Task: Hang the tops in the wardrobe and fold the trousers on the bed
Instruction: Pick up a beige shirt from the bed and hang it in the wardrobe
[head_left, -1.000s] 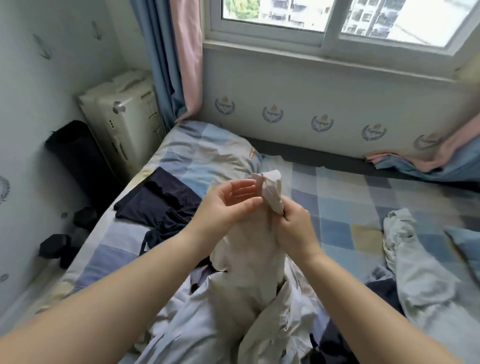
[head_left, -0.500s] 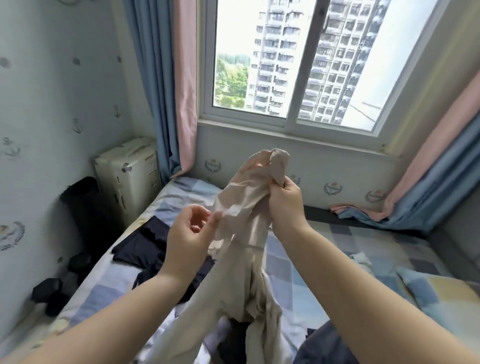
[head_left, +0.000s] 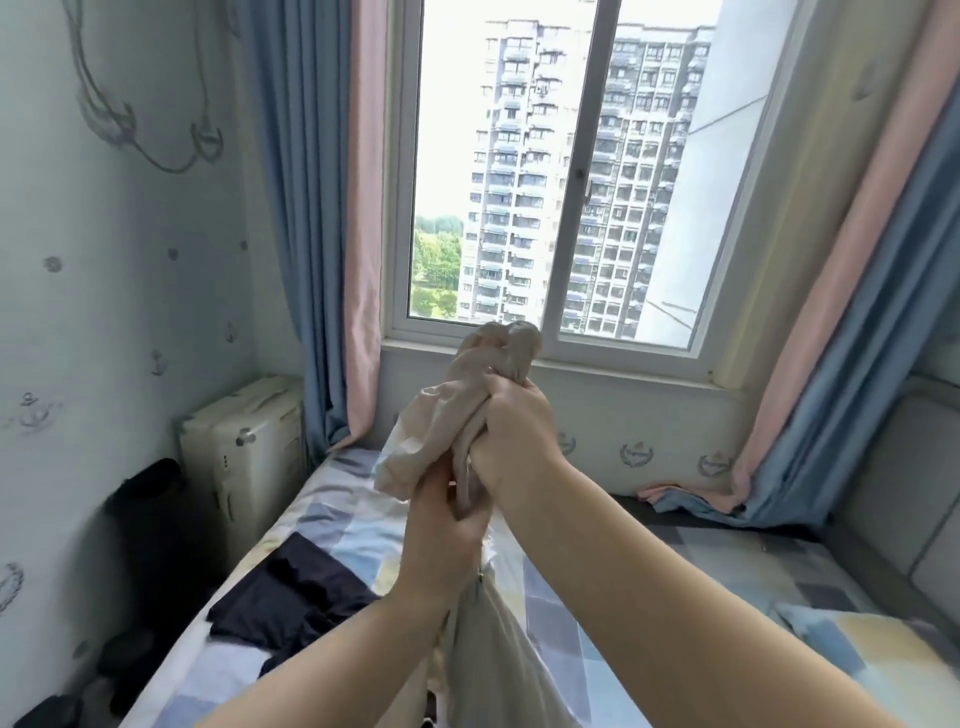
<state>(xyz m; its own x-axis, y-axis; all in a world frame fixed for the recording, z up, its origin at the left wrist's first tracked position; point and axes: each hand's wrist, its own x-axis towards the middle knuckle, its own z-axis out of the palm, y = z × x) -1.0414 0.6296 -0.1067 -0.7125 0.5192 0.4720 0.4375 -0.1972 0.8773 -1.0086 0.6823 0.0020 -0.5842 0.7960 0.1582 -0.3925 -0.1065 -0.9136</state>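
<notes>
Nearest, the loose lower length of a beige garment (head_left: 488, 644) hangs down between the two forearms over the near part of the bed (head_left: 691, 571). Above it the left hand (head_left: 441, 530) is closed round the bunched cloth from below, fingers curled into the fabric. The right hand (head_left: 511, 436) sits just above, touching the left, and clenches the gathered upper part, so a crumpled knot of cloth sticks up past its knuckles; both hands hold the garment up, clear of the mattress. Whether it is a top or trousers cannot be told. On the bed's left side lies a dark navy garment (head_left: 291, 597), spread flat near the left edge. A pillow (head_left: 872, 660) rests at the right edge. Beyond the far left corner stands a cream appliance (head_left: 244, 457) against the wall. Farthest, blue and pink curtains (head_left: 322, 208) flank the window (head_left: 571, 182).
</notes>
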